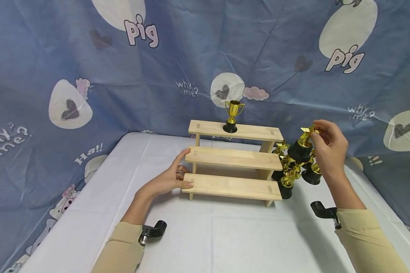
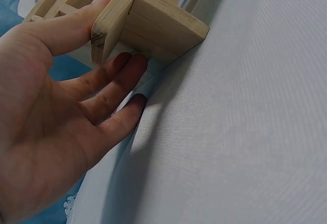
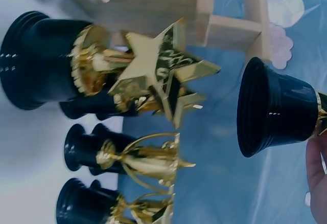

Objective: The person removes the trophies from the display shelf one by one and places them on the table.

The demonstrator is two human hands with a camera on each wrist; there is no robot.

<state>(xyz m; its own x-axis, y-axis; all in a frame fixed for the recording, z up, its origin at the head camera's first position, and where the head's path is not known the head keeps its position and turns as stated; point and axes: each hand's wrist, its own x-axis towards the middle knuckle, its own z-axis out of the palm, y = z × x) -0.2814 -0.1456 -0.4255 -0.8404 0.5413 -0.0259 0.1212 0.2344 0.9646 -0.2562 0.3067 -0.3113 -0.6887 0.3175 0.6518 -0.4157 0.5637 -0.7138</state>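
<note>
A three-step wooden display shelf [image 1: 230,186] stands on the table. My left hand [image 1: 169,179] holds its left end, the thumb on the lowest step and the index finger at the middle one. In the left wrist view the other fingers curl beneath the lowest board [image 2: 115,22]. My right hand [image 1: 329,146] pinches a gold star trophy [image 1: 301,149] by its star, lifted above the other trophies; its black base [image 3: 278,111] shows in the right wrist view. A gold cup trophy [image 1: 231,117] stands upright on the top step.
Several star and cup trophies [image 1: 287,182] are grouped at the shelf's right end, seen close in the right wrist view, where a star trophy [image 3: 148,70] stands nearest. White cloth [image 1: 191,235] covers the table. A blue printed curtain [image 1: 177,60] hangs behind.
</note>
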